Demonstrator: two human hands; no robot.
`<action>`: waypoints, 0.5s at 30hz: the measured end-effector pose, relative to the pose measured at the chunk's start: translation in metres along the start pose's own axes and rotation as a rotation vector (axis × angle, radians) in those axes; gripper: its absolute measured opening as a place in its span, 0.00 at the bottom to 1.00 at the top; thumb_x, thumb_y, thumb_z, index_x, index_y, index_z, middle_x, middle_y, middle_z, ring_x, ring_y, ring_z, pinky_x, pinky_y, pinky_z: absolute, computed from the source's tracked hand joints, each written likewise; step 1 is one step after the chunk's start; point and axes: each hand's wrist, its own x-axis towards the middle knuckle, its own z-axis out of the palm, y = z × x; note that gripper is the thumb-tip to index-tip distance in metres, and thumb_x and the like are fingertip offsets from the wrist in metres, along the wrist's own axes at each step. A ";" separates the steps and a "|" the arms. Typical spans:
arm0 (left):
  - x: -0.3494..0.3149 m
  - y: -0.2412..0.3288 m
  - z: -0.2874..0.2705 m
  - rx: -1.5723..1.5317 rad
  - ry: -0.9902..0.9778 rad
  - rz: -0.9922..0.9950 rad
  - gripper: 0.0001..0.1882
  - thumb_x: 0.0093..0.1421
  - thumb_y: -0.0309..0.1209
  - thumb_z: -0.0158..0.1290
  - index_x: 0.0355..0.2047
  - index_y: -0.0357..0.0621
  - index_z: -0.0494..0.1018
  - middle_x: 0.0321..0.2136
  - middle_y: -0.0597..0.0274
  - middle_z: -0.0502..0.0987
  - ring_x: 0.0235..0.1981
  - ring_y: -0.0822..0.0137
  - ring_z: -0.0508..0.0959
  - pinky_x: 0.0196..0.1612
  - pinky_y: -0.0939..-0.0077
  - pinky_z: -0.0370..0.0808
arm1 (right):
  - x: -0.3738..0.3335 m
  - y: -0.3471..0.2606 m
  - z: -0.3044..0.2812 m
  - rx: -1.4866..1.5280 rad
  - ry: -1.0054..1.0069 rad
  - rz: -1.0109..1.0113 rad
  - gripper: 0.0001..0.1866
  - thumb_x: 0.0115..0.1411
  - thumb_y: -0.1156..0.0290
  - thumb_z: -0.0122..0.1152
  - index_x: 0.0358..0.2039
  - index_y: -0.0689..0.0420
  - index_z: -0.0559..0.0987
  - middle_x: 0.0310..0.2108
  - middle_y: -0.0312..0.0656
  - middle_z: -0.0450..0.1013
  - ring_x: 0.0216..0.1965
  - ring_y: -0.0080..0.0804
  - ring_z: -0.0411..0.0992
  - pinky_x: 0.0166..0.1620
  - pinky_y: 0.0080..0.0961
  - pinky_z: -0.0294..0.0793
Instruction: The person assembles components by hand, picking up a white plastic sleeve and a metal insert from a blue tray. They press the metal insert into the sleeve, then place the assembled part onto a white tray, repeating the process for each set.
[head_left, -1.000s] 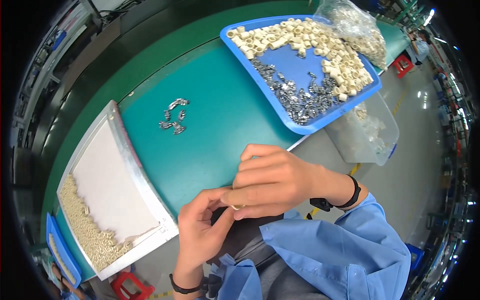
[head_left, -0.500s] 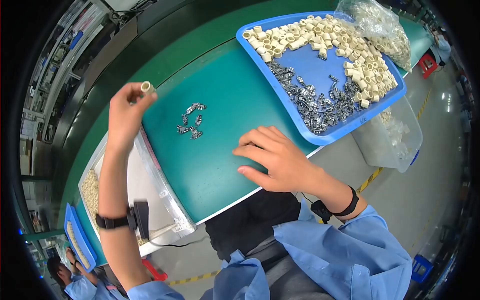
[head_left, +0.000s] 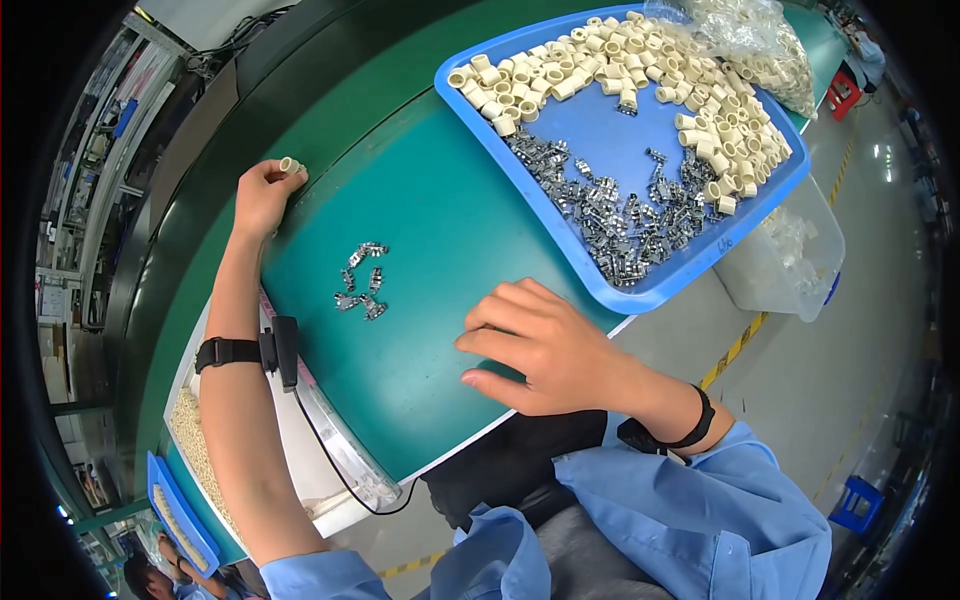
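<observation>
Between the fingertips of my left hand (head_left: 264, 200) is a short cream-coloured tube piece (head_left: 289, 165), held out at the far left by the dark green belt. My right hand (head_left: 535, 345) hovers over the near part of the green work surface (head_left: 440, 260), fingers loosely curved and apart, with nothing visible in them. Several small shiny metal clips (head_left: 362, 280) lie in a loose cluster between the two hands. To the right, a blue tray (head_left: 610, 298) holds many cream tube pieces (head_left: 560, 75) along its far and right sides and a heap of metal clips (head_left: 620, 225) nearer me.
A plastic bag of parts (head_left: 765, 50) rests against the tray's far right corner. Under the tray's right side stands a clear bin (head_left: 790, 265). Beneath my left forearm is a white box (head_left: 290, 440) with cream pieces. Another person (head_left: 150, 578) sits at the lower left.
My left hand has moved slightly away from me with the tube piece still held. The whole view has shifted a little; the right hand keeps nearly the same pose.
</observation>
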 end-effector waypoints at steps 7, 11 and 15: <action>-0.011 0.005 -0.005 -0.037 0.016 -0.022 0.18 0.57 0.27 0.63 0.47 0.35 0.78 0.40 0.60 0.81 0.42 0.72 0.78 0.50 0.77 0.73 | 0.000 0.002 -0.001 0.010 -0.020 -0.016 0.12 0.56 0.68 0.70 0.38 0.58 0.80 0.38 0.39 0.73 0.39 0.38 0.71 0.43 0.33 0.69; -0.044 0.015 -0.034 -0.057 0.118 0.011 0.23 0.59 0.27 0.59 0.55 0.34 0.74 0.48 0.56 0.77 0.49 0.70 0.76 0.55 0.76 0.70 | 0.001 0.004 0.003 0.011 -0.007 -0.032 0.12 0.57 0.69 0.69 0.40 0.58 0.81 0.39 0.39 0.73 0.40 0.37 0.71 0.42 0.33 0.69; -0.111 0.056 -0.067 -0.164 0.148 0.095 0.23 0.63 0.26 0.55 0.58 0.33 0.72 0.50 0.56 0.76 0.51 0.69 0.75 0.56 0.75 0.70 | 0.008 -0.007 0.004 -0.110 -0.070 -0.003 0.11 0.58 0.70 0.67 0.41 0.57 0.81 0.38 0.39 0.72 0.41 0.37 0.70 0.42 0.34 0.68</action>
